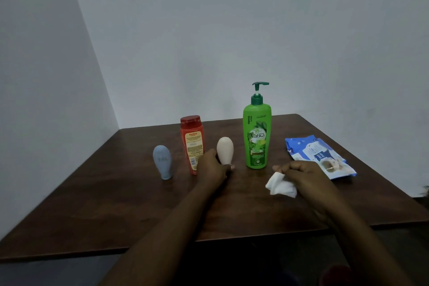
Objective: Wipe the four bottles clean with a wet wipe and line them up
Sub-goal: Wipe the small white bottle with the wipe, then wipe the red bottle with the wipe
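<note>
**Brown table in a grey corner: four bottles, one in hand**

Dark brown wooden table (116, 204) pushed into a corner of plain grey wall (209, 30). Dim light.

Four bottles stand in a rough row across the middle of the table, left to right:
- blue-grey bottle (162, 161), small, standing on its cap, alone at the left end
- red bottle (192, 144), upright, back label facing the camera, slightly farther back
- cream bottle (225, 150), small, rounded top, narrow end down
- green pump bottle (257, 137), tallest, upright, pump head pointing right

Left hand (212, 166): fingers curled round the narrow lower end of the cream bottle, just in front of the red bottle. Whether the cream bottle's base touches the table, cannot tell; the hand hides it.

Right hand (299, 170): near and right of the green pump bottle, low over the table, fingers curled on a crumpled white wet wipe (281, 184) that hangs from its left side.

Blue and white wipes pack (318, 155) lies flat at the right, just beyond the right hand.
</note>
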